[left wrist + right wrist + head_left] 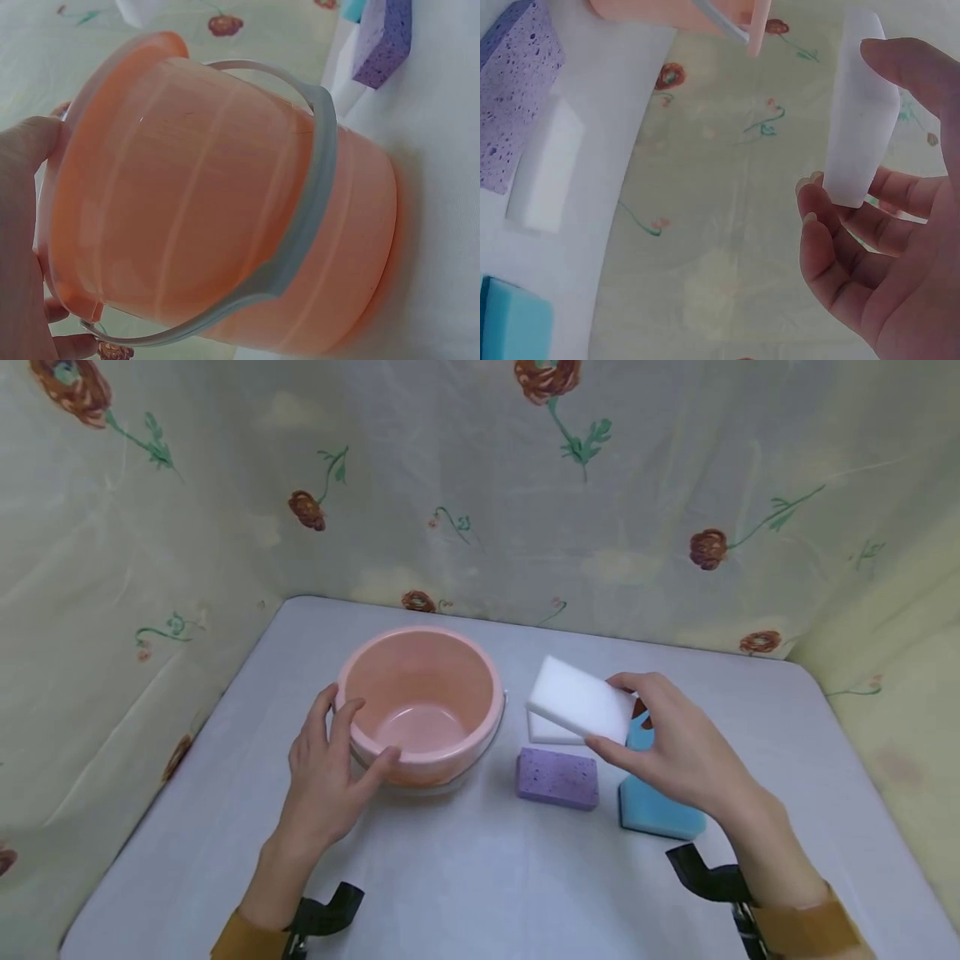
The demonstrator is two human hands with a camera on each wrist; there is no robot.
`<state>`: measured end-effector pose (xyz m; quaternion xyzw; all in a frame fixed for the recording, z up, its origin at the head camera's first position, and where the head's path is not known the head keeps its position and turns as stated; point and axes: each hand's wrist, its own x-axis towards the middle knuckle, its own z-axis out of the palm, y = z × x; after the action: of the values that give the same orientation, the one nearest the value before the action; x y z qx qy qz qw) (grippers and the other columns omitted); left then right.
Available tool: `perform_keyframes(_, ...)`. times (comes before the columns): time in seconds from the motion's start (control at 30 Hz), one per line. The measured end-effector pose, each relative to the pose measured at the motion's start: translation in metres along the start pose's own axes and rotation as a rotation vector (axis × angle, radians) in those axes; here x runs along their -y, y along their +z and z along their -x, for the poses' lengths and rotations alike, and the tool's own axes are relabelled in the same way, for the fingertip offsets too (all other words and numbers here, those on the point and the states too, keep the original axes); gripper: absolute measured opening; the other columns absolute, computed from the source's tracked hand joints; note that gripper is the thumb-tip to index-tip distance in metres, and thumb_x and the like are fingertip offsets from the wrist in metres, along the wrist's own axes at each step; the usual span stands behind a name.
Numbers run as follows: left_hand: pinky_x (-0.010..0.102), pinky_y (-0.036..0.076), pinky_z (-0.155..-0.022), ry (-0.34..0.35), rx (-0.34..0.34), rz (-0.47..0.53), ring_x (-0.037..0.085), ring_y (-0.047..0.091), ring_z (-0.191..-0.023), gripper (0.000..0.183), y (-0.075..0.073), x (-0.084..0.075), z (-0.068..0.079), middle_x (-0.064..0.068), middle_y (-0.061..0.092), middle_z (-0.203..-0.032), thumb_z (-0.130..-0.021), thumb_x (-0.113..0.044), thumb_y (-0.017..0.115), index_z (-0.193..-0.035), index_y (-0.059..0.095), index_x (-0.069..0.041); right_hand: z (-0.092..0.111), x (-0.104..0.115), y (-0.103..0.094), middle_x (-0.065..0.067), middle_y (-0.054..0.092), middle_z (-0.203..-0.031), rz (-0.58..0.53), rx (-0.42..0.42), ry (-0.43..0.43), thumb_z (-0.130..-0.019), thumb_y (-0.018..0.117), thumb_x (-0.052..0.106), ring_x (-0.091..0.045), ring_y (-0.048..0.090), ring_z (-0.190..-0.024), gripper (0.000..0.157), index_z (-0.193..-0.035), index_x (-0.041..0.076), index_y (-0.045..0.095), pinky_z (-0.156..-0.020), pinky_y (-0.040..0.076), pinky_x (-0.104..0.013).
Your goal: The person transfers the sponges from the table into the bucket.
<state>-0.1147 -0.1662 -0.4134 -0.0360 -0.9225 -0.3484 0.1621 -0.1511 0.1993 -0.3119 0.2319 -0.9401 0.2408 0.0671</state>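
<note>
A pink bucket (423, 693) with a grey handle (311, 187) stands upright on the table, its inside bare. My left hand (330, 768) holds the near left part of its rim, thumb and fingers bent over the edge. In my right hand (675, 747) a white sponge block (577, 697) is pinched by its edges between thumb and fingers, as the right wrist view (862, 112) also shows. It is raised over a second white sponge (551, 731), which lies partly hidden under it. A purple sponge (557, 778) lies between the bucket and the right hand.
Blue sponges (660, 810) with dark undersides lie below the right hand, partly covered by it. The white table (480, 877) borders a flowered curtain (480, 485) at the back and sides. A black wrist mount (330, 910) sits on each forearm.
</note>
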Motion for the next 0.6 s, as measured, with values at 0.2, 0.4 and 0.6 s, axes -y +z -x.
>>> perform_keyframes(0.2, 0.069, 0.012, -0.112, -0.003, -0.005, 0.006, 0.042, 0.021, -0.145, 0.075, 0.0, 0.0, -0.001, 0.014, 0.012, -0.164, -0.091, -0.05, 0.067, -0.149, 0.039, -0.011, -0.019, 0.009, 0.007, -0.016, 0.058, -0.123, -0.017, 0.029, -0.012, -0.085, 0.083, 0.029, -0.028, 0.056, -0.095, 0.066, -0.135, -0.001, 0.053, -0.077, 0.053, -0.043)
perform_keyframes(0.4, 0.068, 0.011, -0.112, 0.005, 0.006, 0.002, 0.042, 0.02, -0.144, 0.075, -0.002, 0.002, 0.0, 0.014, 0.012, -0.164, -0.091, -0.05, 0.066, -0.149, 0.037, -0.012, -0.04, 0.018, 0.02, -0.015, 0.059, -0.122, -0.044, 0.034, -0.053, -0.086, 0.082, 0.03, -0.026, 0.058, -0.09, 0.061, -0.133, 0.0, 0.057, -0.074, 0.053, -0.04)
perform_keyframes(0.6, 0.067, 0.01, -0.113, 0.017, 0.003, 0.012, 0.041, 0.021, -0.145, 0.074, -0.002, 0.004, 0.0, 0.014, 0.012, -0.164, -0.092, -0.05, 0.065, -0.149, 0.037, -0.011, -0.062, 0.032, 0.024, -0.014, 0.058, -0.121, -0.033, 0.076, -0.063, -0.087, 0.081, 0.033, -0.026, 0.058, -0.091, 0.061, -0.134, 0.001, 0.057, -0.075, 0.053, -0.039)
